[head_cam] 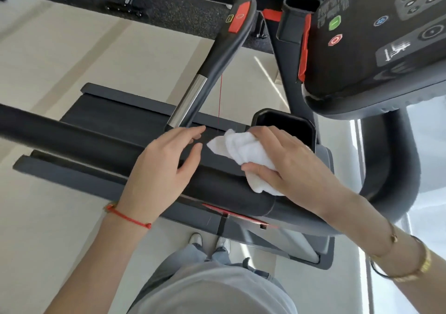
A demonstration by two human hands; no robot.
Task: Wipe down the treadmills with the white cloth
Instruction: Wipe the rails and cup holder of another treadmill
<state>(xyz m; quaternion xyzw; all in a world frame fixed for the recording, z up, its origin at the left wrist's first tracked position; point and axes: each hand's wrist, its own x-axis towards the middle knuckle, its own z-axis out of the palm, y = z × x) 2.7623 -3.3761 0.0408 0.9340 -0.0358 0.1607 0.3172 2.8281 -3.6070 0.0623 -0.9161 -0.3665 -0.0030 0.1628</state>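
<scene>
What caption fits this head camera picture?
Right hand presses crumpled white cloth onto black padded treadmill handrail; left hand open.

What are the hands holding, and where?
The right hand holds the bunched white cloth from on top, thumb pinching its near edge. The left hand holds nothing.

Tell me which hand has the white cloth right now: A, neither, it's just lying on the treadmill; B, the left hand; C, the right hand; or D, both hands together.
C: the right hand grips the bunched white cloth against the black handrail, while the left hand lies open beside it, apart from the cloth.
</scene>
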